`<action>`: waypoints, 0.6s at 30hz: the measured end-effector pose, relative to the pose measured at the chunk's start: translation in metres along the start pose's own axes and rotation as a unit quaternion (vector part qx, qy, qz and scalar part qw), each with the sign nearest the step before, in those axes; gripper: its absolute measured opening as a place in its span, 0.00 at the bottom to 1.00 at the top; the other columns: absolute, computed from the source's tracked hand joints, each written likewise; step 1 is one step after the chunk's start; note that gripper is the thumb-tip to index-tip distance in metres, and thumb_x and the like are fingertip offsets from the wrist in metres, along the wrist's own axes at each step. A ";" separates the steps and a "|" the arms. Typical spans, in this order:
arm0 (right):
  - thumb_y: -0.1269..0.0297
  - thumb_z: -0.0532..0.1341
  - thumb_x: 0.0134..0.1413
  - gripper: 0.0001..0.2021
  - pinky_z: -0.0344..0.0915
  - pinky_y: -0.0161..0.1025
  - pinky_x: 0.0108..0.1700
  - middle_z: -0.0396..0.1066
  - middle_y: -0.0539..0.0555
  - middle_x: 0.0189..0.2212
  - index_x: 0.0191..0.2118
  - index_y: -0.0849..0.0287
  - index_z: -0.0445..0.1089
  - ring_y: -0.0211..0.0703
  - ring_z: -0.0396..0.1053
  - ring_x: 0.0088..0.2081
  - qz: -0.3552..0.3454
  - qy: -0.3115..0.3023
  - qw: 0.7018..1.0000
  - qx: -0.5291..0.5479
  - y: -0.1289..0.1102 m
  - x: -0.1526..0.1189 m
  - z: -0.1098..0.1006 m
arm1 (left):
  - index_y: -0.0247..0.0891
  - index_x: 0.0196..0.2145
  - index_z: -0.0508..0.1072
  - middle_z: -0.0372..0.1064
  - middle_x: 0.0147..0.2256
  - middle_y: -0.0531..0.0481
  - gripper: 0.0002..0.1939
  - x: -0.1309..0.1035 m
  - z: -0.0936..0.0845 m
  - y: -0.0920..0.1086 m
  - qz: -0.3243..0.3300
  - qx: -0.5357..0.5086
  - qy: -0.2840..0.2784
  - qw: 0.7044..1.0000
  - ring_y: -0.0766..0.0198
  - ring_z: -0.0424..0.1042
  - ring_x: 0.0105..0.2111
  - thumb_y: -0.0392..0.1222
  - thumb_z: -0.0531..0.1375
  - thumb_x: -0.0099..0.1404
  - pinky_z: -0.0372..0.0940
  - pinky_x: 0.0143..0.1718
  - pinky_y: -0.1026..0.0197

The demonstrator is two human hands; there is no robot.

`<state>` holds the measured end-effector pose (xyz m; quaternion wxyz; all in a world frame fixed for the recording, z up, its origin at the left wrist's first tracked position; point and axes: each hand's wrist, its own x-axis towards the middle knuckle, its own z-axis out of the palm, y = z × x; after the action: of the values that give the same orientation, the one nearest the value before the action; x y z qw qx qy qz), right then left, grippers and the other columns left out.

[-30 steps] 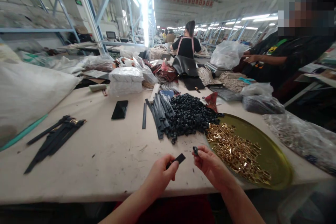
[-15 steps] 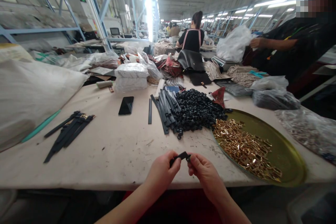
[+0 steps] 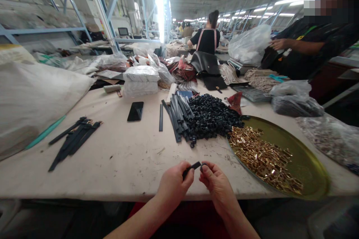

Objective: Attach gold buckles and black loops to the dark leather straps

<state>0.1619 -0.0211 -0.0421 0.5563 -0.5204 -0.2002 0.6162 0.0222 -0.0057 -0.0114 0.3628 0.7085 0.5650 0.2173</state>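
Near the table's front edge, my left hand [image 3: 176,181] is closed around a black strap [image 3: 195,165], whose end sticks out toward the right. My right hand [image 3: 215,181] pinches a small black loop [image 3: 203,167] right beside that end; whether the two touch is hard to tell. Beyond my hands lie a heap of small black loops [image 3: 214,115] and a bundle of flat black strips [image 3: 179,114]. A round golden tray [image 3: 308,164] at the right holds a pile of gold buckles [image 3: 263,157].
Several black straps with buckles [image 3: 74,138] lie at the left, near a large white sack [image 3: 36,97]. A phone [image 3: 135,111] rests mid-table. Plastic-wrapped packs [image 3: 141,80] and a black leather piece [image 3: 207,69] lie behind. A person [image 3: 308,48] stands at the back right.
My hands still hold the strap and loop in nearly the same place, with the fingers slightly shifted. The person at the back right has moved left and now handles a dark item beside the plastic bag.
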 end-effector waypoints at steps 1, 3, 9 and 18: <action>0.60 0.67 0.37 0.15 0.63 0.32 0.30 0.67 0.46 0.24 0.33 0.60 0.68 0.32 0.63 0.24 -0.001 -0.004 1.000 0.000 0.001 0.000 0.000 | 0.39 0.26 0.64 0.61 0.21 0.55 0.10 0.000 0.000 0.000 0.005 0.008 0.001 1.000 0.69 0.59 0.22 0.43 0.48 0.61 0.48 0.24 0.67; 0.60 0.67 0.38 0.13 0.62 0.30 0.29 0.66 0.46 0.21 0.30 0.61 0.67 0.31 0.62 0.23 0.009 -0.019 1.000 0.008 0.003 0.000 -0.001 | 0.40 0.26 0.64 0.62 0.21 0.55 0.10 0.000 0.000 0.000 0.012 0.029 -0.002 1.000 0.69 0.59 0.22 0.43 0.48 0.61 0.48 0.24 0.67; 0.59 0.66 0.40 0.11 0.60 0.30 0.30 0.64 0.45 0.21 0.28 0.60 0.67 0.31 0.60 0.23 0.065 -0.055 0.995 0.059 0.009 -0.001 -0.002 | 0.40 0.26 0.65 0.63 0.21 0.54 0.11 -0.002 0.005 -0.004 0.008 0.069 -0.004 0.998 0.68 0.59 0.22 0.44 0.48 0.61 0.47 0.24 0.66; 0.54 0.61 0.45 0.12 0.57 0.34 0.32 0.62 0.47 0.22 0.27 0.59 0.66 0.37 0.59 0.27 -0.097 -0.104 0.968 -0.207 -0.001 -0.004 -0.012 | 0.37 0.25 0.68 0.60 0.19 0.55 0.12 0.001 -0.008 -0.007 -0.014 0.038 -0.144 0.989 0.69 0.56 0.20 0.43 0.49 0.58 0.44 0.20 0.66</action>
<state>0.1721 -0.0286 -0.0438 0.4695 -0.5350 -0.4295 0.5557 0.0122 -0.0015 -0.0118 0.4160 0.7376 0.5249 0.0865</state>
